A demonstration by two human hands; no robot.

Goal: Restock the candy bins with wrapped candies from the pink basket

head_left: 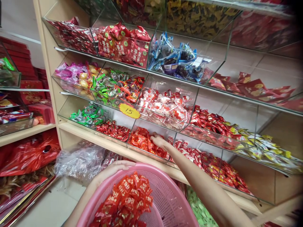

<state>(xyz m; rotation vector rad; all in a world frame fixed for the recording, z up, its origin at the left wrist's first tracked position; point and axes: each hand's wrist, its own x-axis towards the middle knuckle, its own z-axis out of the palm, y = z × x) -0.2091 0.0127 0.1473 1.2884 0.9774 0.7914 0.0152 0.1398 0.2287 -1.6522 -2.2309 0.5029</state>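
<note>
My left hand [119, 167] lies over the far rim of a pink plastic basket [174, 183], gripping it at the upper left. Inside the basket is a heap of red wrapped candies [132, 194]. With the arm stretched forward, my right hand [158, 140] reaches into a bottom-row bin and touches the bright red wrapped candies [140, 137] there. Its fingers are bent down and partly hidden, so whether they hold any candy cannot be made out.
Clear-fronted bins of wrapped sweets fill the wooden shelf unit [48, 69]. A yellow price tag [129, 111] marked 15 sits on a bin front. Below the lowest shelf lie a clear plastic bag [78, 160] and green packets [201, 209]. Red bags [28, 157] are at left.
</note>
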